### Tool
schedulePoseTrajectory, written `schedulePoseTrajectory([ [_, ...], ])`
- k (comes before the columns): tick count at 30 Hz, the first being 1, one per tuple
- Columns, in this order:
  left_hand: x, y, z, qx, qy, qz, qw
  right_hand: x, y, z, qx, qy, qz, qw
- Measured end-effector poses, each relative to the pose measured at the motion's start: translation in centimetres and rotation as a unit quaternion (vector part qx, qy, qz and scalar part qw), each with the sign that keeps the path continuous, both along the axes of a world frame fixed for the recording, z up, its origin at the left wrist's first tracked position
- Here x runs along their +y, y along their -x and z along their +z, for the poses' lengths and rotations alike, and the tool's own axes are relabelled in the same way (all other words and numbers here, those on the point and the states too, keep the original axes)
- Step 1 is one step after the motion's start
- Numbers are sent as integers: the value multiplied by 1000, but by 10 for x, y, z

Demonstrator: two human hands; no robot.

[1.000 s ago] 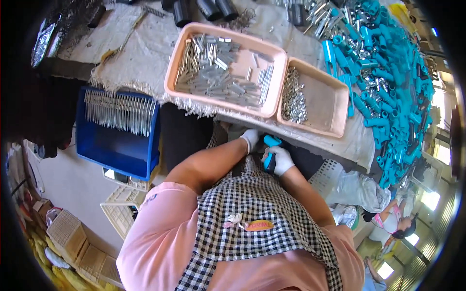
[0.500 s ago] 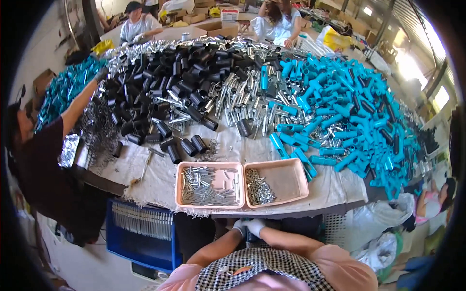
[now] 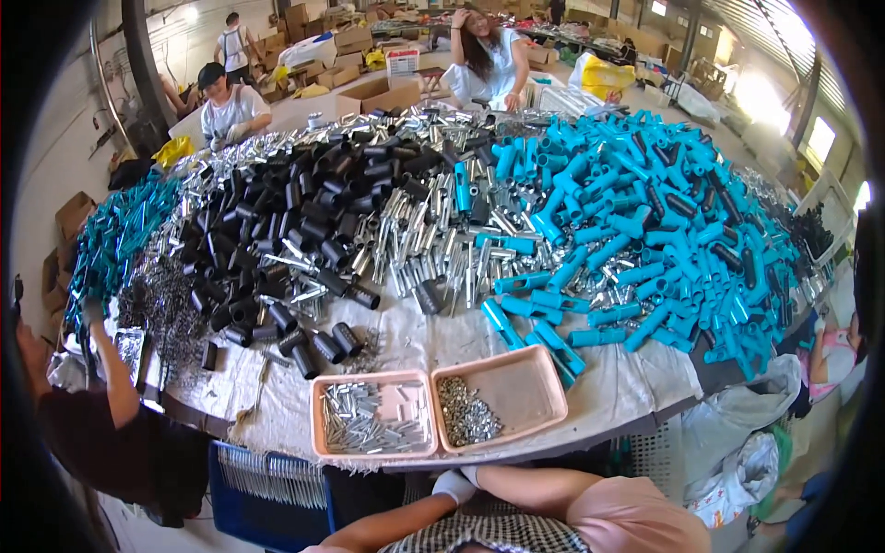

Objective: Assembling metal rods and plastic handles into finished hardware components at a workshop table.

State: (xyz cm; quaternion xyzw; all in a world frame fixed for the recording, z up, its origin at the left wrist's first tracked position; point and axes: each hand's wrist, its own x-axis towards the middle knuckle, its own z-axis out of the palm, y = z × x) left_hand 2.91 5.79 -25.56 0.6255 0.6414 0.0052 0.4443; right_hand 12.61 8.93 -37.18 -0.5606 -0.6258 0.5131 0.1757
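Note:
Both my hands are in white gloves, close together just below the table's front edge. My left hand [image 3: 454, 486] shows only its back. My right hand [image 3: 471, 474] is mostly hidden under the edge. The fingers of both are out of sight, so whether they hold anything cannot be made out. On the table edge above them stand two pink trays. The left tray [image 3: 374, 452] holds short silver pins [image 3: 364, 417]. In the right tray [image 3: 516, 433], small metal nuts or similar pieces [image 3: 468, 415] are heaped at the left side.
Behind the trays lie heaps of black sleeves [image 3: 304, 221], silver metal tubes [image 3: 406, 230] and turquoise tubular parts [image 3: 636, 212]. A co-worker's arm [image 3: 112, 369] is at the left. A blue crate [image 3: 267, 516] with metal rods stands below the table. White sacks [image 3: 737, 424] lie at the right.
The whole view has tilted upward, so the table and my hands sit lower in the picture. The co-worker at the left has drawn an arm back from the heap.

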Motion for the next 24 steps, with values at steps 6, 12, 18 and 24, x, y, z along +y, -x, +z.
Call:
schedulePoseTrajectory([
  [6,-13,-13,-128,-3,-278,87,956,-1,29,-10,-30,-5,23,999],
  [12,6,-9,-17,86,-57,-151,983,17,-20,-8,-67,-2,44,997],
  [18,13,-13,3,98,-2,-158,983,38,-6,0,-100,-10,66,993],
  [24,4,-7,-61,84,18,-31,996,40,4,-17,-120,-13,94,988],
])
